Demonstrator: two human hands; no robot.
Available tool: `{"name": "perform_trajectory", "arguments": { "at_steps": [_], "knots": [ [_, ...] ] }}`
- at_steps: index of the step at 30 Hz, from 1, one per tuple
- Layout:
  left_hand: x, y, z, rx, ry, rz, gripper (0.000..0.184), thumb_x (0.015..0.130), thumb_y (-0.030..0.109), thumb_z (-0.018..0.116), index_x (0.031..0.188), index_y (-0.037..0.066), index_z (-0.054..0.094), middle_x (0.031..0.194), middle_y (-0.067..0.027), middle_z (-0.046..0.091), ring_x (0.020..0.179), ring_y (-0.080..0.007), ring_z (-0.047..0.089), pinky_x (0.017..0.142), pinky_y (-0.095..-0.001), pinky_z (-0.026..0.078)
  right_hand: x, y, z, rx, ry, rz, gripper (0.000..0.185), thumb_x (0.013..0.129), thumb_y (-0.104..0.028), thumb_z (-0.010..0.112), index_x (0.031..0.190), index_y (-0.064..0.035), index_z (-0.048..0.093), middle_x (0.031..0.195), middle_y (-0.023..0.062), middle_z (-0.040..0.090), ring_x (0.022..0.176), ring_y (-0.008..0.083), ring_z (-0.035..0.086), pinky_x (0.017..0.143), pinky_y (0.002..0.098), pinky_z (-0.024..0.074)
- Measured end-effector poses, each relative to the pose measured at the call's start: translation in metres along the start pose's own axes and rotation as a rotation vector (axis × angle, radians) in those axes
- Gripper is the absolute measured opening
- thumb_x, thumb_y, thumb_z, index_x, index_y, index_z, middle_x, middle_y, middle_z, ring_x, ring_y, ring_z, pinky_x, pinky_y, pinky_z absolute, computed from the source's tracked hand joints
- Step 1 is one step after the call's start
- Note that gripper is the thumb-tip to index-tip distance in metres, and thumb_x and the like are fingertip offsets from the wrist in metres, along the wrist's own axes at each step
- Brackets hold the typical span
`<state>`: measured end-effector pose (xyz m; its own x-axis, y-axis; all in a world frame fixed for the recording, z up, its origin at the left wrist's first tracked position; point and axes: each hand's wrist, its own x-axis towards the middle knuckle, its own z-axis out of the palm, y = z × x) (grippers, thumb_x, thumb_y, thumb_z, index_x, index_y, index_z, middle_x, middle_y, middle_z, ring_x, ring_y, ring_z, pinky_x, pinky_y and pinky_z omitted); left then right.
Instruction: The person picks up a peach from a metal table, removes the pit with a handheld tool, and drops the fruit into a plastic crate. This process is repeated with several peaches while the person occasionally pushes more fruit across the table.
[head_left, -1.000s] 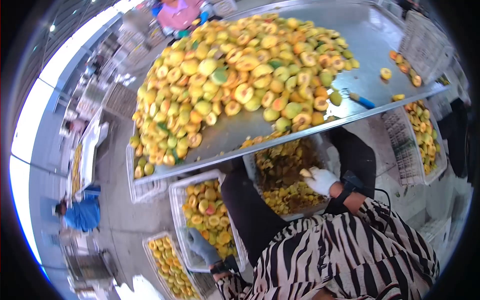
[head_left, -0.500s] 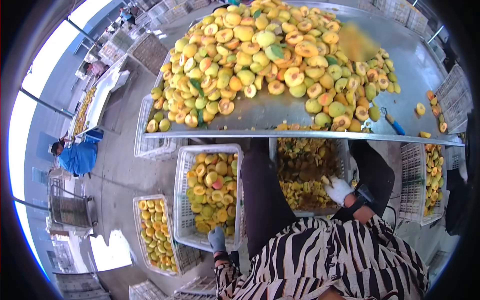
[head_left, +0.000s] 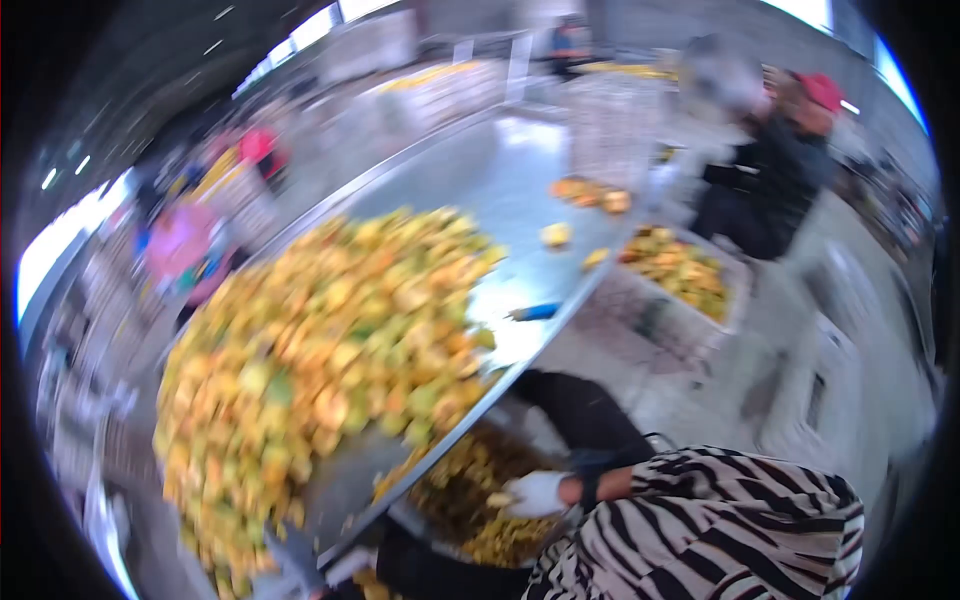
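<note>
A large heap of yellow peaches (head_left: pixel 330 350), many of them halved, lies on the metal table (head_left: pixel 520 170). My left hand (head_left: pixel 295 560), in a grey glove, is at the table's near edge beside the heap, its fingers smeared by motion. My right hand (head_left: pixel 537 495), in a white glove, is over a crate of peach scraps (head_left: pixel 460 480) between my legs. Its fingers look closed, with a pale yellowish bit at the tips that I cannot make out. A blue-handled tool (head_left: pixel 535 312) lies on the table near its edge.
A few peach pieces (head_left: pixel 590 195) lie at the table's far right. Beside the table stands a crate of peaches (head_left: pixel 680 270). Close to it is a person in dark clothes and a red cap (head_left: pixel 775 170). More people and stacked crates are blurred behind.
My view has swung to the right, bringing the people and crates there into sight. My left hand has moved from the crate on the left to the table edge. My right hand stays over the scraps.
</note>
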<state>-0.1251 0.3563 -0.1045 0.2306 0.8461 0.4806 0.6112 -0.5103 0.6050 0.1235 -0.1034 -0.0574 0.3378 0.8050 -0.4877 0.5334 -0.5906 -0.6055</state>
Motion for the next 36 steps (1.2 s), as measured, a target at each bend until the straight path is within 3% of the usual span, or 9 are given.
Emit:
{"name": "perform_trajectory", "arguments": {
  "at_steps": [11, 19, 21, 26, 27, 29, 32, 34, 36],
  "knots": [
    [0.020, 0.109, 0.010, 0.393, -0.314, -0.001, 0.066, 0.071, 0.031, 0.077, 0.123, -0.003, 0.054, 0.109, -0.0209, 0.063, 0.102, -0.0310, 0.062, 0.090, -0.0403, 0.050, -0.038, 0.009, -0.008, 0.291, 0.062, -0.060, 0.042, 0.089, -0.041, 0.057, 0.108, -0.0035, 0.059, 0.094, 0.0207, 0.066, 0.092, 0.0387, 0.063, 0.078, 0.0439, 0.0481],
    [-0.017, 0.098, -0.017, 0.088, -0.213, 0.168, 0.072, 0.061, 0.028, 0.083, 0.121, -0.002, 0.055, 0.108, -0.0214, 0.065, 0.097, -0.0307, 0.066, 0.086, -0.0385, 0.054, -0.032, 0.011, -0.001, 0.343, 0.252, -0.134, 0.048, 0.087, -0.042, 0.058, 0.113, -0.0020, 0.056, 0.095, 0.0229, 0.065, 0.091, 0.0398, 0.063, 0.078, 0.0446, 0.0484],
    [-0.037, 0.066, 0.003, 0.015, 0.071, 0.284, 0.077, 0.055, 0.030, 0.087, 0.117, -0.003, 0.056, 0.106, -0.0186, 0.066, 0.097, -0.0311, 0.065, 0.085, -0.0406, 0.053, -0.038, 0.008, -0.010, 0.368, 0.224, -0.124, 0.048, 0.087, -0.043, 0.057, 0.113, -0.0018, 0.056, 0.096, 0.0233, 0.065, 0.092, 0.0403, 0.063, 0.079, 0.0448, 0.0484],
    [-0.114, 0.159, 0.012, -0.292, 0.061, 0.173, 0.068, 0.065, 0.026, 0.083, 0.119, -0.002, 0.052, 0.115, -0.0190, 0.057, 0.100, -0.0304, 0.058, 0.090, -0.0383, 0.048, -0.039, 0.019, -0.008, 0.089, 0.398, -0.283, 0.042, 0.089, -0.044, 0.055, 0.108, -0.0065, 0.060, 0.096, 0.0205, 0.066, 0.091, 0.0392, 0.063, 0.079, 0.0420, 0.0522],
    [-0.111, 0.138, 0.035, -0.386, -0.136, 0.081, 0.049, 0.082, 0.037, 0.068, 0.111, -0.002, 0.059, 0.106, -0.0166, 0.065, 0.094, -0.0299, 0.063, 0.084, -0.0435, 0.049, -0.033, 0.033, 0.004, 0.063, 0.530, -0.418, 0.038, 0.090, -0.040, 0.054, 0.107, -0.0067, 0.060, 0.095, 0.0198, 0.066, 0.089, 0.0385, 0.064, 0.077, 0.0420, 0.0524],
    [-0.122, 0.222, -0.004, 0.026, -0.161, 0.520, 0.043, 0.076, 0.025, 0.073, 0.109, 0.001, 0.059, 0.099, -0.0143, 0.066, 0.087, -0.0263, 0.065, 0.078, -0.0373, 0.052, -0.058, -0.004, -0.031, 0.217, 0.247, -0.009, 0.041, 0.088, -0.039, 0.056, 0.111, -0.0053, 0.059, 0.095, 0.0229, 0.066, 0.093, 0.0391, 0.064, 0.081, 0.0421, 0.0506],
    [-0.146, 0.283, -0.012, -1.195, -0.571, -0.259, 0.030, 0.088, 0.010, 0.062, 0.117, 0.004, 0.057, 0.118, -0.0153, 0.058, 0.107, -0.0256, 0.060, 0.083, -0.0394, 0.055, -0.062, -0.008, -0.037, 0.288, 0.347, -0.072, 0.046, 0.088, -0.038, 0.057, 0.114, 0.0000, 0.055, 0.105, 0.0273, 0.062, 0.097, 0.0430, 0.061, 0.083, 0.0428, 0.0490],
    [-0.153, 0.316, -0.028, -1.729, -0.618, -0.733, 0.040, 0.083, 0.018, 0.069, 0.116, -0.001, 0.056, 0.101, -0.0073, 0.066, 0.089, -0.0248, 0.065, 0.084, -0.0360, 0.053, -0.063, -0.010, -0.042, 0.223, 0.349, -0.126, 0.043, 0.089, -0.035, 0.057, 0.114, -0.0004, 0.054, 0.102, 0.0274, 0.061, 0.096, 0.0436, 0.060, 0.082, 0.0439, 0.0487],
    [-0.166, 0.308, -0.018, -1.594, -0.555, -0.722, 0.039, 0.081, -0.001, 0.068, 0.117, -0.001, 0.056, 0.109, -0.0096, 0.065, 0.094, -0.0206, 0.065, 0.083, -0.0306, 0.054, -0.070, -0.023, -0.050, 0.201, 0.361, -0.224, 0.040, 0.089, -0.033, 0.056, 0.112, -0.0003, 0.054, 0.100, 0.0272, 0.061, 0.094, 0.0436, 0.060, 0.081, 0.0445, 0.0488]
  ]
}}
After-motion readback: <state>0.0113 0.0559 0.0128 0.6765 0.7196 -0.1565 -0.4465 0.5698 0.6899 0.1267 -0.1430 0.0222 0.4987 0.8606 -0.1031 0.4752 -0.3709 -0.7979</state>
